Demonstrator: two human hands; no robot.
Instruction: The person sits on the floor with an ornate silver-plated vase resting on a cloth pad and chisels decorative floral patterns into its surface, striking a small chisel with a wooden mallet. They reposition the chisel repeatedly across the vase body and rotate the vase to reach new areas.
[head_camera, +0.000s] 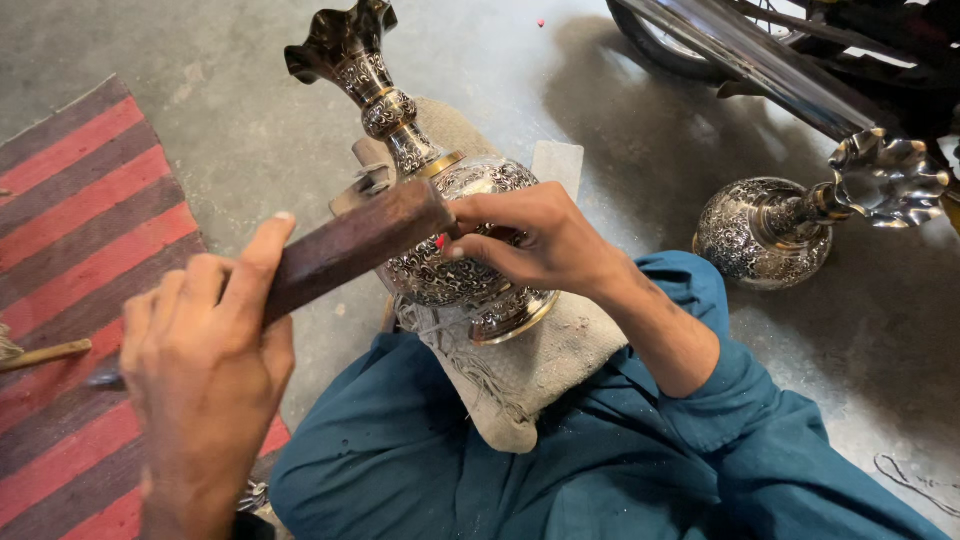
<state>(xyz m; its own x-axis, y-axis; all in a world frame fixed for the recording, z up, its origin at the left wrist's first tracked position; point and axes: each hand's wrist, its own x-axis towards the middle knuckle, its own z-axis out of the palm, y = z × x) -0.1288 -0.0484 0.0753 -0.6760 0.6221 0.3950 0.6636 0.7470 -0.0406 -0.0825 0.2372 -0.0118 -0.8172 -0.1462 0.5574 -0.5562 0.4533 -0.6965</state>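
My left hand (205, 355) gripping a wooden-handled hammer (345, 245), my right hand (535, 245) pinching a small tool against the engraved metal vase (450, 240) lying on a cloth pad (545, 365), second vase (775, 225) lying nearby.

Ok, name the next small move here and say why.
Probably a light tap of the hammer: the left hand holds it just above the engraved vase, while the right hand pinches something small, likely a punch, against the vase's belly, braced on the cloth pad.
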